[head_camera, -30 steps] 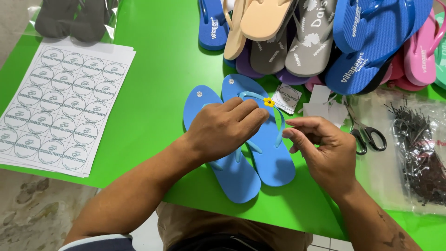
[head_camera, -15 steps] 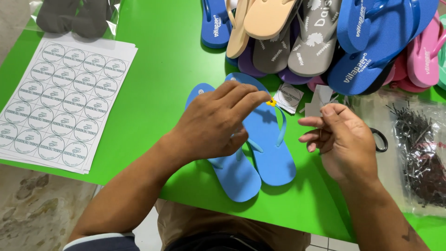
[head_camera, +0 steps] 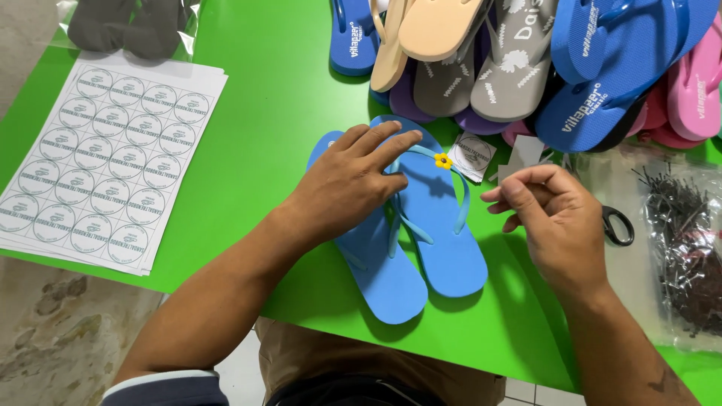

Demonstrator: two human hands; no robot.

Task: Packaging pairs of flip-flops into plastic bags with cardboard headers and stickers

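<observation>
A pair of blue flip-flops [head_camera: 444, 240] lies stacked side by side on the green table [head_camera: 286, 98], with a small yellow flower [head_camera: 443, 161] on the light blue strap. My left hand [head_camera: 353, 180] rests flat on top of the pair, fingers spread over the toe end and strap. My right hand [head_camera: 553, 218] hovers just right of the pair, fingers curled and pinched together; whether anything small sits between them I cannot tell. A small round paper tag [head_camera: 474, 156] lies beside the flower.
A heap of flip-flops [head_camera: 526, 60] in blue, grey, beige, purple and pink fills the far right. A sheet of round stickers [head_camera: 105, 165] lies at left, grey flip-flops [head_camera: 128, 26] behind it. Scissors [head_camera: 618, 224] and a clear bag of dark fasteners [head_camera: 681, 248] sit at right.
My right hand has pulled away from the strap toward the right. My left hand has flattened onto the flip-flops, and the flower and tag have come into view.
</observation>
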